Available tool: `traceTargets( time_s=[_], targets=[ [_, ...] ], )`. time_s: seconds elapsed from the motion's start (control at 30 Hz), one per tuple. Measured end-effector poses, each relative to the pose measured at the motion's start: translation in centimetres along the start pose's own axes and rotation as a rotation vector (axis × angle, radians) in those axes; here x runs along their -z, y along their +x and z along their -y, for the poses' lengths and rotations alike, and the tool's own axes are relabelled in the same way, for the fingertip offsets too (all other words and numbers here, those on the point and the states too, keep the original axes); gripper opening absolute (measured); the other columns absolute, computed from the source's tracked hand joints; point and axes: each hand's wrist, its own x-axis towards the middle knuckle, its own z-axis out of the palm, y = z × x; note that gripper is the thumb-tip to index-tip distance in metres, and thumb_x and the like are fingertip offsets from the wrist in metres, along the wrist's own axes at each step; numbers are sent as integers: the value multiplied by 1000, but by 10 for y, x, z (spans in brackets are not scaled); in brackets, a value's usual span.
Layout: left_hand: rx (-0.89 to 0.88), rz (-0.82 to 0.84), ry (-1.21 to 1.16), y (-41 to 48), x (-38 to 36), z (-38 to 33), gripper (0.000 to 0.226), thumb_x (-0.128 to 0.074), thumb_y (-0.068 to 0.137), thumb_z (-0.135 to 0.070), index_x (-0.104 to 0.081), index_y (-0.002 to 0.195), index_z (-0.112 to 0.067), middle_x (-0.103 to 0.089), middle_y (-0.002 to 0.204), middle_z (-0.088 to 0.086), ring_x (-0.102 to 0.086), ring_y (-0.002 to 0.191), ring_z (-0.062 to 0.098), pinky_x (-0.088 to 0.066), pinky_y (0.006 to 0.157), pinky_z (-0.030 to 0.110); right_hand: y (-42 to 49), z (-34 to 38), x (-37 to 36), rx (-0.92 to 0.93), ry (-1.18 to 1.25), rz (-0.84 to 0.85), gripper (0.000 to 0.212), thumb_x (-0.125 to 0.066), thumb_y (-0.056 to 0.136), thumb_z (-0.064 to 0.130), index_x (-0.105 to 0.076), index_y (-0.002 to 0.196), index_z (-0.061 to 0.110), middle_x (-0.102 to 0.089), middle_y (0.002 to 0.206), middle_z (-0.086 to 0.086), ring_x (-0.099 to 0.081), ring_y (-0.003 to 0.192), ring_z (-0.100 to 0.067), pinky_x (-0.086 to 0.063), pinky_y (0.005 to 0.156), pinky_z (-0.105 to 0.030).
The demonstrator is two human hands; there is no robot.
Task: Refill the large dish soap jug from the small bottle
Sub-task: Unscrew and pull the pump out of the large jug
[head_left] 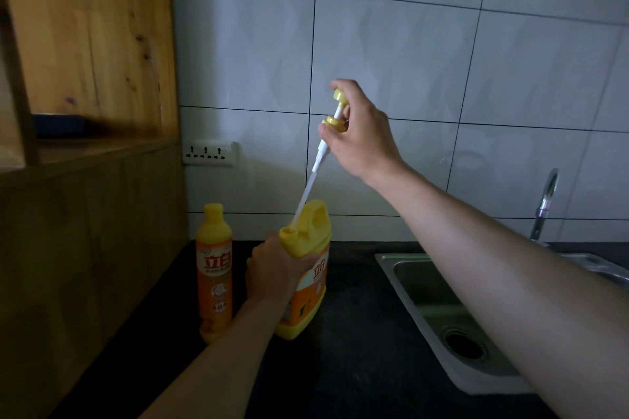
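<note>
On the dark countertop (357,367), toward its back left corner, the large dish soap jug (315,282) is gripped around its shoulder by the left hand (272,265). The small bottle (214,275) is set upright and capped just beside the jug's left. Above, the pump dispenser (319,155) is pinched in the right hand (364,136), and its dip tube's lower end is seen at the jug's open mouth.

1. A wall of large pale grey glazed tiles with dark grout lines (408,44) fills the back, dimly lit.
2. A tall knotty pine shelving unit (85,44) stands on the left against that wall.
3. A white three-socket wall outlet (210,154) sits just beside the unit.
4. A black stone countertop (357,350) holds a stainless steel sink (384,257) with a round dark drain (464,345).
5. A chrome tap (546,204) rises behind the sink.
</note>
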Motion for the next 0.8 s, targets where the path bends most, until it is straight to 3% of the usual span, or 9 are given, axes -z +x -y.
traceTargets(
  time_s=[0.3,0.57,0.8],
  targets=[
    [-6,-3,13,-2,0,-2,68,-79,70,-51,-56,118,-9,-67,115,11,-66,104,29,-54,82,39,-4,2,-4,52,-24,49,50,-63,86,10,-47,134,11,-46,91,5,-45,76,-18,-37,72,-23],
    [-5,7,15,-3,0,-3,68,-79,70,-50,-55,120,-10,-67,115,10,-66,104,28,-52,81,36,4,7,7,42,5,-4,50,-63,85,11,-48,132,12,-48,86,2,-46,73,-19,-33,66,-20],
    [-19,11,23,-5,0,-3,70,-79,69,-52,-54,118,-10,-67,114,10,-66,104,29,-56,84,42,2,5,7,62,-22,9,51,-64,86,11,-48,134,12,-47,92,4,-46,76,-18,-33,69,-19]
  ],
)
